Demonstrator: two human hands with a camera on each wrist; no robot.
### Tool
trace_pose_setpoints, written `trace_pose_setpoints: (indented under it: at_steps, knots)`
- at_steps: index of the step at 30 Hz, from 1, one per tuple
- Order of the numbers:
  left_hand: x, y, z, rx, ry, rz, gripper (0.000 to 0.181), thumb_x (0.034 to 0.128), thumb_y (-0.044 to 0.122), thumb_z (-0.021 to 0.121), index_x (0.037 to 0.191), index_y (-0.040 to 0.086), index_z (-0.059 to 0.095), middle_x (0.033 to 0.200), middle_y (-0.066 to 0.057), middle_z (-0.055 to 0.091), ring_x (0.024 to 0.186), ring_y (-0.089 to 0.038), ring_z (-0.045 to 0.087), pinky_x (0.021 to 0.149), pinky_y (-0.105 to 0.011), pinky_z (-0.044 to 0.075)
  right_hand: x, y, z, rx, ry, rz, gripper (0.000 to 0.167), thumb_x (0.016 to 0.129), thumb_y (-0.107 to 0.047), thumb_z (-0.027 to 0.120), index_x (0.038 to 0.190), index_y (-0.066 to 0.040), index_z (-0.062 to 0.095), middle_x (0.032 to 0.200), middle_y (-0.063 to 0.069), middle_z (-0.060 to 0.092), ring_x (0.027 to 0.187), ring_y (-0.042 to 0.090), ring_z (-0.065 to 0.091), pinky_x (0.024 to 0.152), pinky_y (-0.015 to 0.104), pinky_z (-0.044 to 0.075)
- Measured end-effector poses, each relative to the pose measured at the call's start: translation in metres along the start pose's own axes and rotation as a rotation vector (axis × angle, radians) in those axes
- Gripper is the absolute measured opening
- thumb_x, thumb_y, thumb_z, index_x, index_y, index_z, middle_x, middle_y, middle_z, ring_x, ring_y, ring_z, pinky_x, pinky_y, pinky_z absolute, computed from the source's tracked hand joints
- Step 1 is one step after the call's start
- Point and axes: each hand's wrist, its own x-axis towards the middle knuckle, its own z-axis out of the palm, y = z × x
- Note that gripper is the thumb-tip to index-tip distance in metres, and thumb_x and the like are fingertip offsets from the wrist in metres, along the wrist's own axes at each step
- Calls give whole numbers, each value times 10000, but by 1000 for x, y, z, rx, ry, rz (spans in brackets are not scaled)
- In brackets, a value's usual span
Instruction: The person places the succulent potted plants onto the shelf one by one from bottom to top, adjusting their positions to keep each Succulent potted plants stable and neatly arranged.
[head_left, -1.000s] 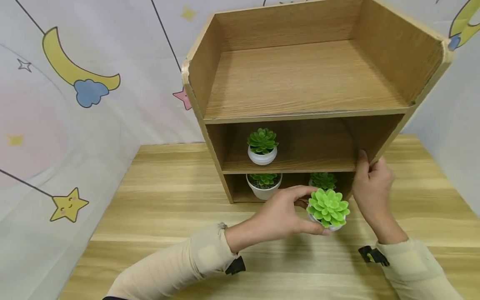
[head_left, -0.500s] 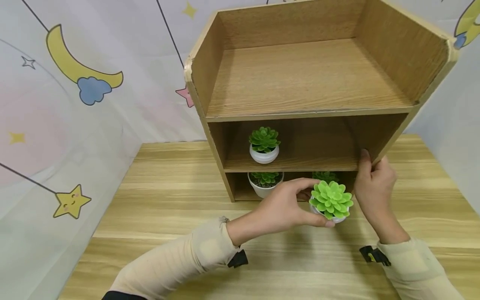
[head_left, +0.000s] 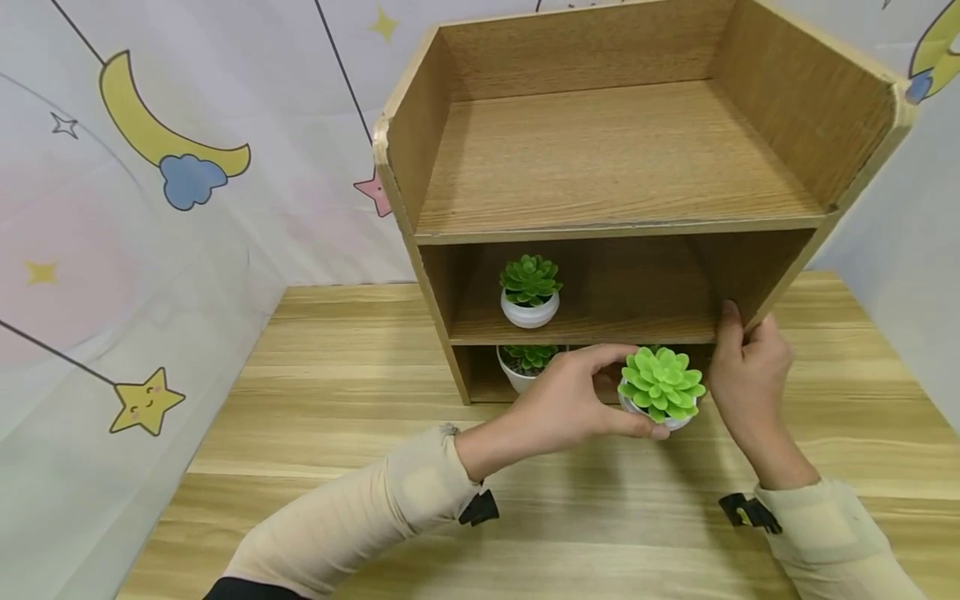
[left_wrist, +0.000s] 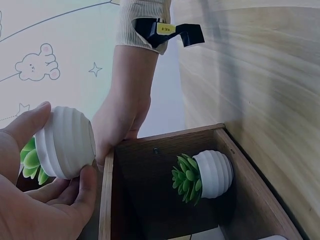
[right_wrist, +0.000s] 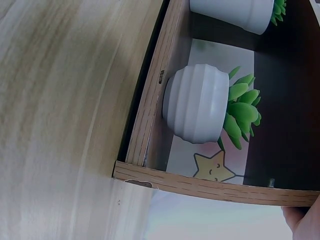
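My left hand (head_left: 566, 392) holds a bright green potted succulent (head_left: 662, 383) in front of the shelf unit's lower right part. In the left wrist view, its ribbed white pot (left_wrist: 67, 142) sits between thumb and fingers. My right hand (head_left: 750, 383) grips the right side panel of the wooden shelf unit (head_left: 622, 158), thumb on the inside. A darker green succulent (head_left: 529, 292) stands at the left of the middle shelf. On the bottom shelf are a larger white-potted plant (head_left: 517, 380) at left and a ribbed-pot succulent (right_wrist: 197, 105) at right, mostly hidden in the head view.
The shelf unit stands on a wood-grain table (head_left: 337, 350). Behind and beside it hangs a pale fabric backdrop (head_left: 300, 83) printed with moons and stars. The middle shelf's front edge (head_left: 585, 340) lies just above the held plant.
My left hand has raised the succulent slightly toward the shelf unit, covering more of the lower right plant. My right hand keeps its grip on the side panel.
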Motion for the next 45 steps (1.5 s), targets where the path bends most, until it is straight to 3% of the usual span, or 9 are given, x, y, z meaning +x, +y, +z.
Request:
trace_pose_setpoints:
  at_steps: [12,22,29,38,45]
  knots:
    - [5,1,-1,-73,-5,15,669,701,255,913,1297,158,626,1042,163,655,868,28,628,807,-214,513,-1,-1,-1,8,0,0,342,1014,-219,524,1010,93,664,936,184,694,791,-47,562,637,143,386]
    - [12,2,-4,-58,-1,1,683,708,278,908,1313,154,618,1050,157,643,872,29,617,791,-195,502,0,1,-1,5,19,3,325,1009,-203,532,972,92,664,872,167,684,740,-42,546,630,144,380]
    - [18,3,-7,-97,19,-4,682,700,252,913,1304,135,619,1049,144,647,862,5,637,748,-195,517,-1,3,0,-4,15,3,300,1008,-192,536,954,73,667,797,97,647,679,20,521,582,163,359]
    - [25,2,-10,-62,46,10,673,705,257,908,1297,115,620,984,145,663,844,8,633,750,-183,502,-1,1,0,-11,18,9,338,1009,-208,531,983,99,672,880,181,692,762,-60,553,630,136,383]
    - [28,3,-10,-123,58,10,649,710,206,906,1284,97,622,1043,119,657,858,-32,654,733,-203,528,0,0,1,-17,24,-2,332,1010,-195,523,951,104,655,815,140,656,709,-3,532,607,157,368]
